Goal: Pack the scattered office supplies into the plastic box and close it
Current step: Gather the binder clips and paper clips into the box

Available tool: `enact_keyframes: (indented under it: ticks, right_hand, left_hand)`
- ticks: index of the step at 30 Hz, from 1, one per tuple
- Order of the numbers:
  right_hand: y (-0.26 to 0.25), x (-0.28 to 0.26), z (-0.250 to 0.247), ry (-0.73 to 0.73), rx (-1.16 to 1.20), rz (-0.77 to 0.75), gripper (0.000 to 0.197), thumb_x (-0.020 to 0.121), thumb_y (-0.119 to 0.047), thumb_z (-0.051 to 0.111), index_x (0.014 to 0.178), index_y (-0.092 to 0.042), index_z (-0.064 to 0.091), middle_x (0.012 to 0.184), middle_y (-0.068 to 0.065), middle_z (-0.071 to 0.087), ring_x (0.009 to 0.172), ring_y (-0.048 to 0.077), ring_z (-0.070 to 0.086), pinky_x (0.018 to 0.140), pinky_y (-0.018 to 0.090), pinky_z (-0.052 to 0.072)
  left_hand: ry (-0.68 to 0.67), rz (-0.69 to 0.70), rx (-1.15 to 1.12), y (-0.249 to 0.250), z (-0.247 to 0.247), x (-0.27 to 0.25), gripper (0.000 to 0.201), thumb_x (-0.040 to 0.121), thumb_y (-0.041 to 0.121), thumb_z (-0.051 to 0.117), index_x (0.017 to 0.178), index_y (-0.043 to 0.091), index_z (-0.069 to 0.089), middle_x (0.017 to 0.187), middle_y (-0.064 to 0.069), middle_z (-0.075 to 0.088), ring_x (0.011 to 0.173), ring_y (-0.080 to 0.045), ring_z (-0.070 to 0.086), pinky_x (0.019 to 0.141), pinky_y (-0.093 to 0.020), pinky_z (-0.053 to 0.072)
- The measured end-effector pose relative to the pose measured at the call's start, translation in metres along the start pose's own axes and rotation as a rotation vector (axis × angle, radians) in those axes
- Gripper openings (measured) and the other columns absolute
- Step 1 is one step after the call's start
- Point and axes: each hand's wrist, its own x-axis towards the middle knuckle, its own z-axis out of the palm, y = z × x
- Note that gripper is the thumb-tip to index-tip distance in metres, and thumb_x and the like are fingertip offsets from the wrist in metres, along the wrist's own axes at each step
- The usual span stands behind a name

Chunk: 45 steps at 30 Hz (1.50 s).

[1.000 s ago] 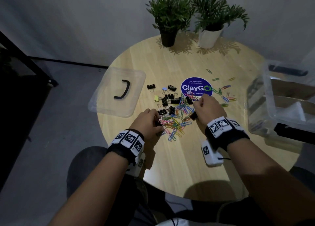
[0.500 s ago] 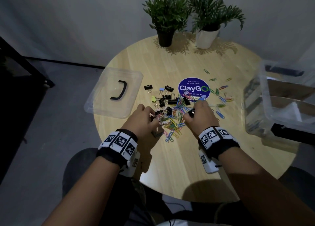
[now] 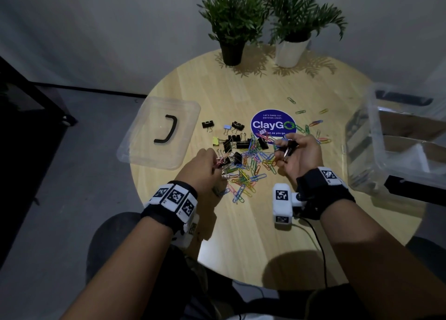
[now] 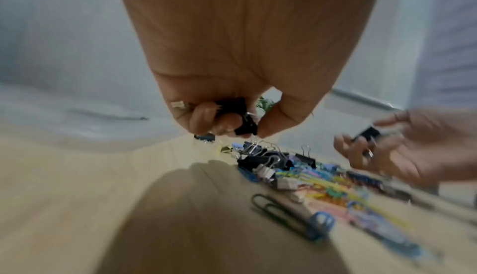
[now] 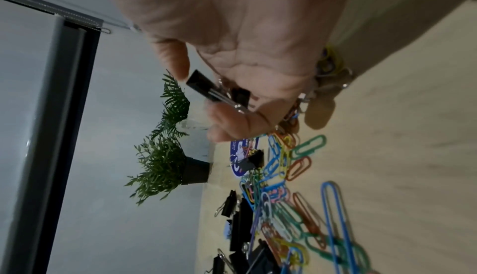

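Two black binder clips are gripped by the right hand at frame centre; more clips are pinched by the left hand. Paper clips are piled between them; the plastic box is seen at right, its lid at left.

Pale wood-grain round table with a smooth, faintly shiny top, carrying a glossy blue printed sticker. Clear, smooth plastic in the box and lid, the latter with a matt black handle. Black-coated binder clips with bright wire arms; colour-coated wire paper clips; cloth-like black wristbands.
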Motion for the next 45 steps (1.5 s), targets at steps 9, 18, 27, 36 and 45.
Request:
enact_keyframes:
  ticks: [9, 18, 27, 36, 45]
  right_hand:
    - [-0.003, 0.023, 0.015, 0.087, -1.208, -0.413, 0.029, 0.089, -0.039, 0.058, 0.081, -0.011, 0.054, 0.079, 0.008, 0.057, 0.071, 0.023, 0.052, 0.067, 0.031, 0.04]
    - [0.006, 0.038, 0.032, 0.085, -1.796, -0.424, 0.031, 0.096, -0.033, 0.044, 0.119, -0.013, 0.049, 0.107, 0.017, 0.064, 0.096, 0.038, 0.061, 0.072, 0.038, 0.046]
    - [0.003, 0.038, 0.023, 0.053, -1.502, -0.497, 0.026, 0.096, -0.021, 0.042, 0.105, -0.009, 0.063, 0.102, 0.019, 0.066, 0.085, 0.035, 0.058, 0.07, 0.035, 0.046]
    - [0.016, 0.023, 0.02, -0.053, -0.963, -0.187, 0.025, 0.087, -0.022, 0.041, 0.063, -0.014, 0.045, 0.055, 0.002, 0.046, 0.055, 0.022, 0.039, 0.057, 0.032, 0.032]
    - [0.017, 0.005, 0.028, -0.161, -0.115, 0.09, 0.02, 0.093, -0.024, 0.04, 0.079, -0.013, 0.046, 0.067, 0.016, 0.061, 0.048, 0.019, 0.044, 0.04, 0.021, 0.032]
  left_hand:
    - [0.214, 0.372, 0.669, 0.016, -0.011, -0.001, 0.054, 0.077, 0.007, 0.065, 0.129, 0.013, 0.052, 0.114, -0.014, 0.052, 0.09, -0.028, 0.057, 0.061, -0.032, 0.043]
    - [0.192, 0.02, 0.084, 0.002, -0.004, 0.008, 0.025, 0.091, 0.023, 0.05, 0.109, 0.007, 0.048, 0.111, -0.011, 0.042, 0.093, -0.029, 0.051, 0.077, -0.04, 0.048]
    - [0.039, 0.134, 0.141, -0.009, -0.015, 0.028, 0.026, 0.085, 0.014, 0.055, 0.108, 0.025, 0.061, 0.104, 0.0, 0.059, 0.09, -0.025, 0.06, 0.072, -0.029, 0.044]
    - [-0.151, 0.253, 0.289, -0.002, -0.016, 0.035, 0.044, 0.09, 0.021, 0.054, 0.131, 0.036, 0.05, 0.112, 0.0, 0.056, 0.096, -0.024, 0.06, 0.071, -0.03, 0.048]
    - [-0.159, 0.244, 0.333, 0.005, -0.009, 0.034, 0.043, 0.079, 0.039, 0.068, 0.114, 0.021, 0.051, 0.114, -0.001, 0.056, 0.091, -0.021, 0.059, 0.069, -0.031, 0.047]
